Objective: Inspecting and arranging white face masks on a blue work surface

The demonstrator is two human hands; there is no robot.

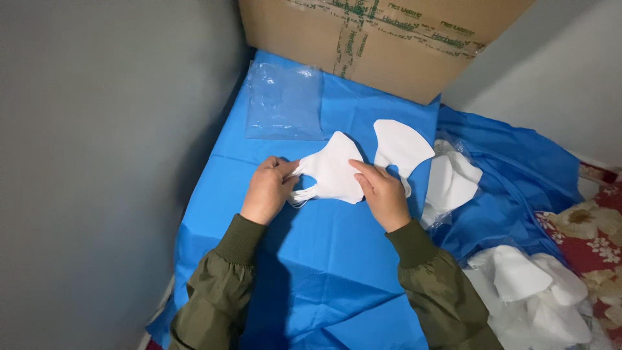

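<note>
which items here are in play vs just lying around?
In play: left hand and right hand, both on a stack of white masks; single mask beside it; clear bag; blue sheet.

Lying about: cardboard box; bagged masks; mask pile; floral cloth.

The masks are plain white, the sheet under them bright blue, the sleeves olive green, the box brown, and the cloth red with pale flowers.
</note>
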